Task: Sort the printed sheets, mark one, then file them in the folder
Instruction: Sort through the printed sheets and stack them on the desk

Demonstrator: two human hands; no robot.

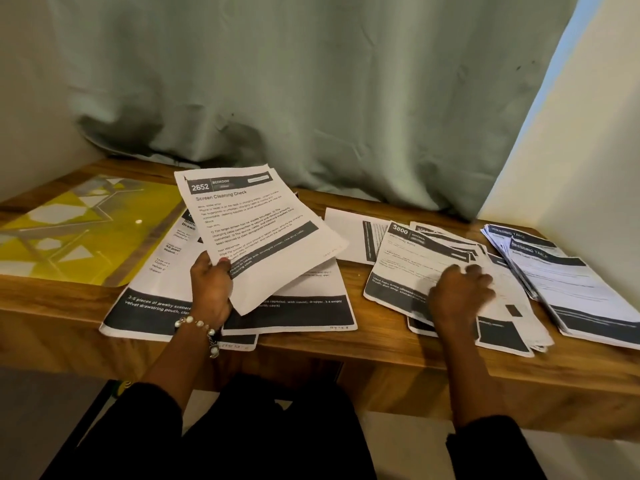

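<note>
Sheet (256, 230) in left hand (211, 289), above desk edge (346, 351)

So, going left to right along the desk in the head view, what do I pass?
Yellow folder → left hand holding a sheet → right hand on the middle pile → far-right stack.

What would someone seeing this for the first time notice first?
Most likely the sheet headed 2652 Screen Cleaning Check, held up at centre left by the left hand above the sheets lying flat on the wooden desk. Next, the right hand resting on the fanned pile numbered 3800 at right. A yellow patterned folder lies at far left.
</note>
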